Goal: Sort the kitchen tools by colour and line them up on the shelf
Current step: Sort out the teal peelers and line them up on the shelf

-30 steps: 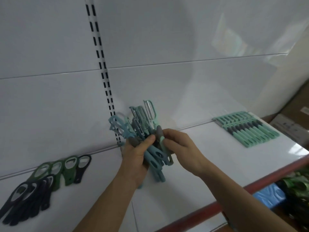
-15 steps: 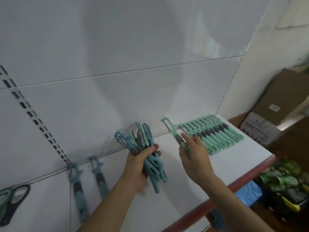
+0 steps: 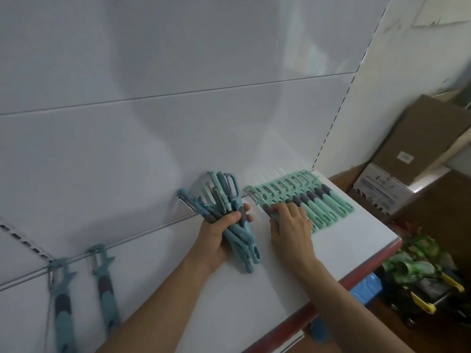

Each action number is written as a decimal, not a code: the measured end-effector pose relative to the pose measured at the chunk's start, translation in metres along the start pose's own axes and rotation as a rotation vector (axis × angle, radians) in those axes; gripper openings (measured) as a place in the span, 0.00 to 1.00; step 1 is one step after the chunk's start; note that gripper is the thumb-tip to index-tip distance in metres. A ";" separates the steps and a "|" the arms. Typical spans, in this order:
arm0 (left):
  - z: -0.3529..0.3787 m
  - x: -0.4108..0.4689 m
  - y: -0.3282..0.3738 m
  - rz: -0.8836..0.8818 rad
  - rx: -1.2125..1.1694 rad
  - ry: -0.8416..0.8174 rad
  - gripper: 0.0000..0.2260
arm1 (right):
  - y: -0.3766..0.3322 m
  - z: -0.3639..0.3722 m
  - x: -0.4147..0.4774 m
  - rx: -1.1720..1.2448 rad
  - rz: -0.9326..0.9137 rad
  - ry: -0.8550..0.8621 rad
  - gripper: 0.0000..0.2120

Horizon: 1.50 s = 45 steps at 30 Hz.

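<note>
While clamping a fistful of teal-blue peelers [image 3: 224, 197] in the left-hand grip [image 3: 216, 235], closed tight around the handles, low over the white shelf [image 3: 344, 250] or resting on it, hard to tell which, setting one mint-green peeler [image 3: 258, 200] down with the right-hand grip [image 3: 293, 225], fingers curling over its handle. Placing it at the left end of a tidy row of mint-green peelers [image 3: 328, 202], touching its neighbour, heads pointing toward the back panel [image 3: 178, 110]. Leaving two single teal peelers [image 3: 105, 281] lying well apart to the left, heads at the shelf's back rail.

Judging the likeliest slip: knocking the finished row askew while letting go, through dragging the palm across smooth hard handles lying loose on a slick surface. Risking, too, a spill from the crowded left fistful, splaying at odd angles with heads fanning out and outer handles barely pinned. Possibly muddling shades as well, with a few paler pieces seemingly tucked among the teal and both colours reading close in this flat light.

Showing Y-shaped heads carrying thin metal blades, moulded plastic handles with a dark grey band near the head and a slotted hole at the tail. Showing a glossy white shelf with a red front edge [image 3: 369, 272], and a brown cardboard box [image 3: 420, 138] off to the right.
</note>
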State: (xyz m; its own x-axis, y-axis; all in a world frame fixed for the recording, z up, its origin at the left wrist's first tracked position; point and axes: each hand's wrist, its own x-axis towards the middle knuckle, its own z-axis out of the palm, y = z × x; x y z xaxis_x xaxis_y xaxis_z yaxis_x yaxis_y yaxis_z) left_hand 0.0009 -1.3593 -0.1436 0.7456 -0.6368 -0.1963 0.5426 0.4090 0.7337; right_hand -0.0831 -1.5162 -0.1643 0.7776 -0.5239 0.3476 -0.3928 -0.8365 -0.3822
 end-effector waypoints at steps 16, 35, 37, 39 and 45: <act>-0.005 0.008 -0.009 -0.006 0.012 0.027 0.13 | -0.003 0.001 -0.004 -0.023 0.029 -0.004 0.10; -0.011 -0.043 0.011 -0.105 -0.057 -0.030 0.19 | -0.046 -0.017 -0.034 0.588 -0.134 -0.117 0.12; -0.013 -0.049 0.015 -0.130 -0.085 -0.063 0.20 | -0.051 -0.018 -0.035 0.574 -0.144 -0.162 0.17; -0.019 -0.054 0.018 -0.144 -0.103 -0.048 0.19 | -0.054 -0.020 -0.033 0.602 -0.131 -0.221 0.18; -0.033 -0.060 0.020 -0.184 -0.145 -0.095 0.20 | -0.062 -0.019 -0.028 0.557 -0.118 -0.262 0.03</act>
State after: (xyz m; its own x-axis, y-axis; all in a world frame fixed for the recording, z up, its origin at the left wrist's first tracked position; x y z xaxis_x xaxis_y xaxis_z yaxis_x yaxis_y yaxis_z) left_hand -0.0198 -1.2916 -0.1381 0.5932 -0.7649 -0.2510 0.7208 0.3658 0.5888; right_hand -0.0898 -1.4523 -0.1339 0.9224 -0.3175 0.2198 -0.0374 -0.6400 -0.7675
